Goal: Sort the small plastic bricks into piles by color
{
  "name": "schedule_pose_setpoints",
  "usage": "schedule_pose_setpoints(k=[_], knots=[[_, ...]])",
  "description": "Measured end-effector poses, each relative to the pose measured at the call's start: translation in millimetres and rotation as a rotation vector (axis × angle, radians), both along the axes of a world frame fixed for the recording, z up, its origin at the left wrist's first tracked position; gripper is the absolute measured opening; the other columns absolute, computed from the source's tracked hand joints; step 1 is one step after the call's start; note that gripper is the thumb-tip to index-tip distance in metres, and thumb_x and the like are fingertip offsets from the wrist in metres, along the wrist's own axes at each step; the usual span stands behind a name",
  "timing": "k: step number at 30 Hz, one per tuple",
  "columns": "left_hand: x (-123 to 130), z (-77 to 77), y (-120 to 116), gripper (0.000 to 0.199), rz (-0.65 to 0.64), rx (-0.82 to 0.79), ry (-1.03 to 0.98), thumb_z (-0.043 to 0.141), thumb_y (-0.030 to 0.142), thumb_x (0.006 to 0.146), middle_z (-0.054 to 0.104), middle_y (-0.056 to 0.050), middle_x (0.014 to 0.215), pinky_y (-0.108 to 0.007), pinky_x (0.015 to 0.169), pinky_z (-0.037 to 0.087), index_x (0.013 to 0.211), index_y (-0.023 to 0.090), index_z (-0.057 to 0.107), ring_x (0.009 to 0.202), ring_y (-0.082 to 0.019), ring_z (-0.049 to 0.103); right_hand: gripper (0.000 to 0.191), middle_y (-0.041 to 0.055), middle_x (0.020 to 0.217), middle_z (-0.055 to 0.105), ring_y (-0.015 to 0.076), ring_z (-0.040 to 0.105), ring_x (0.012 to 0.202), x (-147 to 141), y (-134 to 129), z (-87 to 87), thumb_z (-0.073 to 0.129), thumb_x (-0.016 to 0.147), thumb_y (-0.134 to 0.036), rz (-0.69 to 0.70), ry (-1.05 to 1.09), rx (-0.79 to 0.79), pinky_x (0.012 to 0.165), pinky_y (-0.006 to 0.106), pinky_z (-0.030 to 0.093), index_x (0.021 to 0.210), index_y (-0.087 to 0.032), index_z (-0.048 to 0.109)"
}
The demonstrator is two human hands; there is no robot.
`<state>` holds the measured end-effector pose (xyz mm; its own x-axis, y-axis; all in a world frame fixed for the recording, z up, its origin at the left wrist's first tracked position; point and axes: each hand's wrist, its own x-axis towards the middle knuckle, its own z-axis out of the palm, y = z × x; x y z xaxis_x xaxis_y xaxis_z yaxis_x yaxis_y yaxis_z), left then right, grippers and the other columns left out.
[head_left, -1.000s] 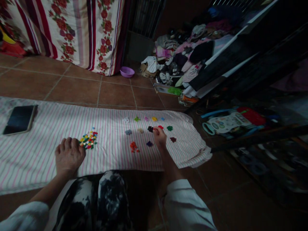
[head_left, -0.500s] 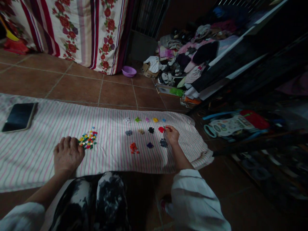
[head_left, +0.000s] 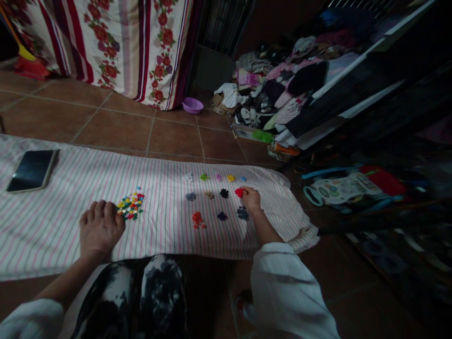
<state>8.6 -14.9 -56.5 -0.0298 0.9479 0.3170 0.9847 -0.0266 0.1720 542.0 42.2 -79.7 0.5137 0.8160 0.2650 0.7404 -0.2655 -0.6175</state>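
On the striped cloth (head_left: 162, 188), my left hand (head_left: 100, 228) lies flat, palm down, its thumb side beside a mixed pile of small coloured pieces (head_left: 131, 205). My right hand (head_left: 251, 197) is at the red pile (head_left: 239, 192), fingers pinched at its right edge; whatever they hold is too small to make out. Around it sit single-coloured piles: black (head_left: 224, 193), tan (head_left: 209, 195), dark grey (head_left: 242, 213), dark purple (head_left: 222, 215), orange (head_left: 197, 219), grey (head_left: 191, 196), white (head_left: 189, 177), green (head_left: 204, 177), pink (head_left: 218, 177), yellow (head_left: 230, 178) and blue (head_left: 243, 178).
A phone or tablet (head_left: 32, 171) lies at the cloth's left end. Beyond, on the tiled floor, are a purple basin (head_left: 192, 106), a red dustpan (head_left: 32, 67) and a heap of clothes (head_left: 268, 89). A dark frame and a toy-like board (head_left: 334, 188) are at the right.
My right hand has moved slightly closer over the red pile's edge. The whole view has shifted a little, and my left hand stays in place beside the mixed pile.
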Motion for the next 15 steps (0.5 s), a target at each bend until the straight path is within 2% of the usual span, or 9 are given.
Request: schedule_pose_setpoints(k=[8,15], knots=[[-0.9,-1.9,0.6,0.038,0.000,-0.004,0.019,0.033,0.032,0.092,0.060,-0.028,0.130,-0.060,0.102,0.044,0.112,0.011,0.058,0.133,-0.044,0.051,0.033,0.0119,0.087,0.078,0.0279,0.073,0.094,0.1,0.0,-5.1,0.052,0.073,-0.037,-0.055,0.087,-0.012,0.096,0.045,0.054,0.086,-0.020,0.077],[-1.8,-4.0,0.8,0.038,0.005,-0.012,0.012,0.036,0.032,0.092,0.060,-0.027,0.132,-0.059,0.105,0.042,0.114,0.011,0.058,0.135,-0.044,0.049,0.039,0.0148,0.101,0.076,0.0307,0.071,0.104,-4.8,-2.8,1.4,0.050,0.075,-0.034,-0.077,0.124,-0.036,0.101,0.049,0.052,0.098,-0.018,0.077]])
